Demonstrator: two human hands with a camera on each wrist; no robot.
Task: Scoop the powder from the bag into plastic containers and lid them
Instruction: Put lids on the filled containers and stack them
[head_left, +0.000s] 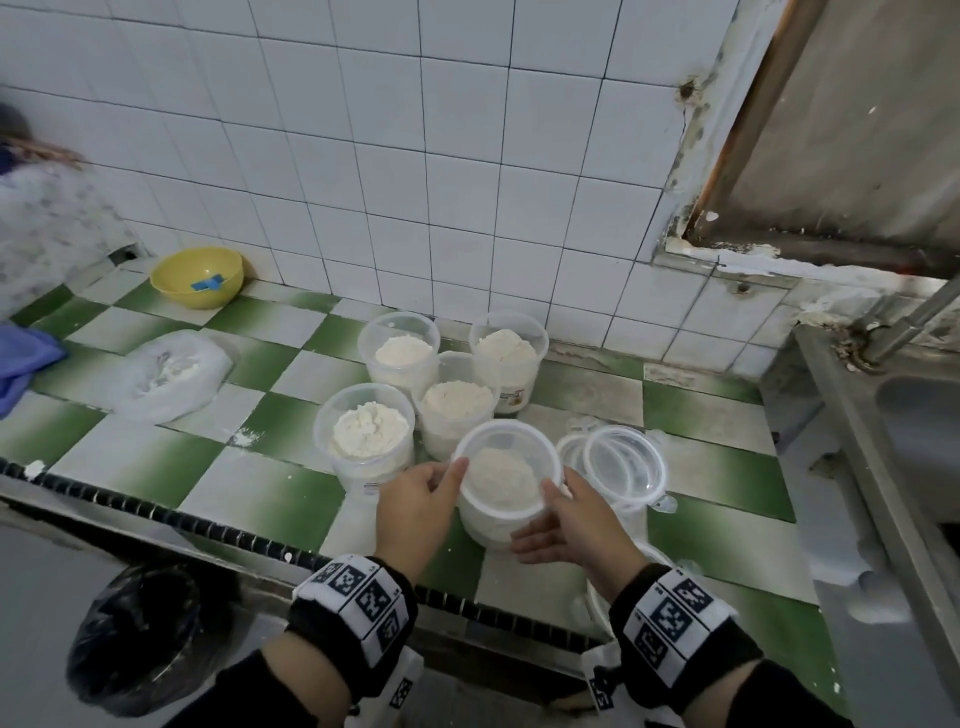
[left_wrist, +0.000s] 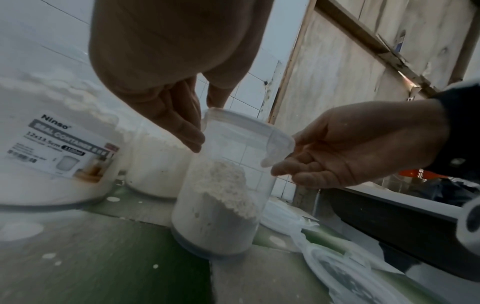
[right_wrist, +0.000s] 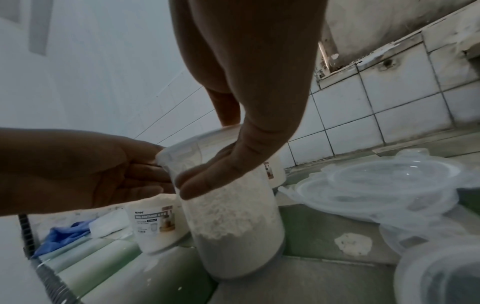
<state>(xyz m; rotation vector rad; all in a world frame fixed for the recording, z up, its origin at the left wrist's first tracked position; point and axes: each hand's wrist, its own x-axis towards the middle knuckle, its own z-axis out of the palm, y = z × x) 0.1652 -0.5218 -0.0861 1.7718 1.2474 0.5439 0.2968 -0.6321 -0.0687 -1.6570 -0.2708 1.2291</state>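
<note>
Plain working kitchen: white-tiled wall (head_left: 415, 156), green-and-white tiled tabletop (head_left: 260, 483), steel sink (head_left: 909, 415) at the right, yellow bowl (head_left: 197, 278), powder-filled containers (head_left: 371, 431).

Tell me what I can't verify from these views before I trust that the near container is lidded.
- Lid seal: head view shows it atop the near container, but the left hand and right hand cover the rim's sides.
- Label small print: blurred in the left wrist view.
- Bag contents: too hazy in the head view to judge what powder remains.
- Lid stack count: overlapping clear plastic.
</note>
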